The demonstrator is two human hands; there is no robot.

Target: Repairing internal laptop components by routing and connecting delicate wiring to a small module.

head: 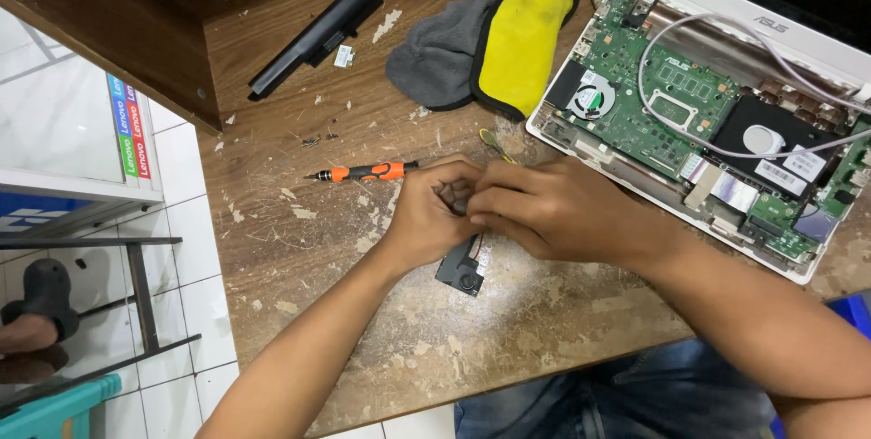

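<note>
Nearest the camera, the person's denim-clad lap (626, 394) fills the bottom centre-right of the frame, with both forearms rising from it over the near edge of the worn wooden table (299, 248). That edge runs diagonally from lower left toward the right, and beyond it at the left lies white tiled floor (195, 248).

At the middle of the frame the left hand (431, 217) and right hand (544, 212) meet, fingers curled inward and pressed together around something small; what they pinch is hidden between the fingertips. A small black speaker module (460, 271) lies just beneath the left hand, partly covered by it, with thin wires running up into the grip.

Just beyond the left hand lies an orange-and-black screwdriver (363, 171), tip pointing left, its handle end nearly touching the knuckles. Left of it the tabletop is bare, scuffed wood out to the edge.

At right, the opened white laptop (726, 121) shows its green circuit board and fan, its near corner close to the right wrist. Farther back, a yellow cloth (526, 31) overlaps a grey cloth (440, 53) in the upper centre, and a long black battery (318, 35) lies diagonally at upper left, well apart from the hands.
</note>
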